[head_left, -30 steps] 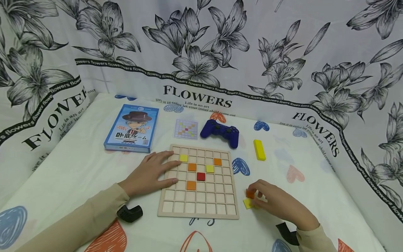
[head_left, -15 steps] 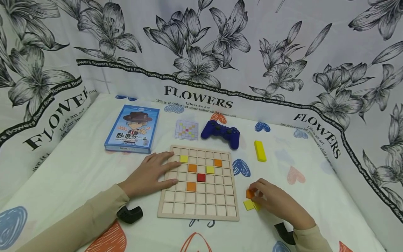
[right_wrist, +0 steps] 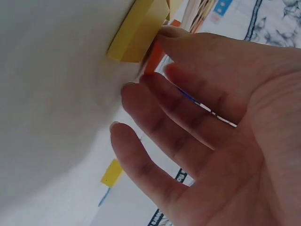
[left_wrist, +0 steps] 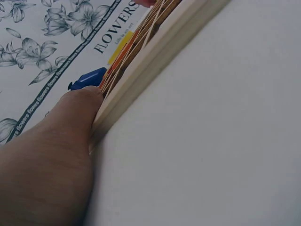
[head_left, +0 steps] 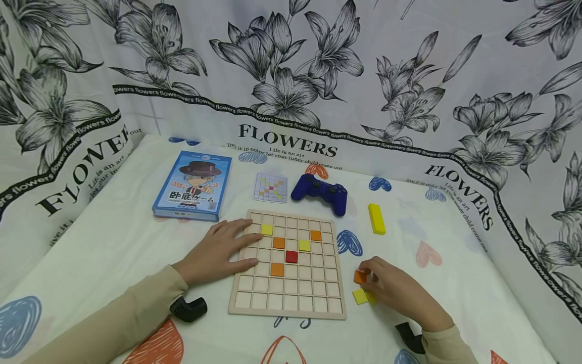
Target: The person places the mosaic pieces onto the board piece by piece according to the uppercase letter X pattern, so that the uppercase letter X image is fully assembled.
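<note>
A wooden grid board (head_left: 287,314) lies mid-table with orange, yellow and one red tile (head_left: 291,257) in its cells. My left hand (head_left: 213,255) rests on the board's left edge, fingers straight and spread; its thumb lies along the side in the left wrist view. Right of the board, my right hand (head_left: 400,290) pinches an orange tile (head_left: 359,277) between thumb and fingertips. The thumb partly covers this orange tile (right_wrist: 154,59) in the right wrist view. Yellow tiles (head_left: 359,297) lie just below it on the cloth, one partly hidden under the hand.
Behind the board are a small printed pattern card (head_left: 270,187) and a dark blue game controller (head_left: 319,193). A blue game box (head_left: 193,186) stands back left. A yellow bar (head_left: 377,219) lies at the right, and a flower-printed cloth (head_left: 282,65) hangs behind.
My right fingers have closed on the orange tile and shifted it slightly toward the board, away from the yellow tiles. The left hand has stayed still.
</note>
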Tool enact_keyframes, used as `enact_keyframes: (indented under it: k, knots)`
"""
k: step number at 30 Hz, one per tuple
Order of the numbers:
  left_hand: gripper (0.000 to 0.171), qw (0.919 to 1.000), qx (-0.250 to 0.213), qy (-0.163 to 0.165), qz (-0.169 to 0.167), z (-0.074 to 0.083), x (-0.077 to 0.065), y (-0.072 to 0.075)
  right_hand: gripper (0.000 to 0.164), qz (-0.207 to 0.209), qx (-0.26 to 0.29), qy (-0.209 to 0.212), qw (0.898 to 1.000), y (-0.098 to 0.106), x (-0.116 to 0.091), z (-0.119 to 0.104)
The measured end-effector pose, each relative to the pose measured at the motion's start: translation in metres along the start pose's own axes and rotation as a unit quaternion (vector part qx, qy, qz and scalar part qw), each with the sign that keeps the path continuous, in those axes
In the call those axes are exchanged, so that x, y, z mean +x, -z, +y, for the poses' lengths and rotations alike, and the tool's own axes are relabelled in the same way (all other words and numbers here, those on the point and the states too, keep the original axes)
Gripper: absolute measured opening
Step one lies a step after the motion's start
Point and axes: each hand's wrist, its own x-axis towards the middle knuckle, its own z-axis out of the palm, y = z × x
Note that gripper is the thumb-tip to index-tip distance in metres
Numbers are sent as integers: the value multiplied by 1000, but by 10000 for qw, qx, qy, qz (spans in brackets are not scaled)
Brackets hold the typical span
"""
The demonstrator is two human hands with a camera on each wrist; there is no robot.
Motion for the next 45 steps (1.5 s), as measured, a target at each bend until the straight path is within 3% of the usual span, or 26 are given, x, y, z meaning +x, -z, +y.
enact_keyframes:
  k: [8, 17, 25, 34, 45]
  knots:
    - [65, 10000, 26, 6, 19, -1, -1, 0, 25, 320, -134, 558, 9978, 7, 15, -18]
    - [63, 10000, -3, -20, 8, -1, -1, 0, 18, -45, -185, 1343, 9908, 9, 39, -60]
    - [63, 10000, -8, 24, -36, 1, -1, 1, 16, -65, -462, 1841, 9818, -2, 55, -77]
    - [63, 10000, 11, -8, -37, 0, 0, 1, 18, 270, -713, 2110, 9745, -9, 58, -80]
    - [63, 10000, -34, -22, -62, 0, 0, 0, 18, 101, -730, 2062, 9757, -10, 60, -82]
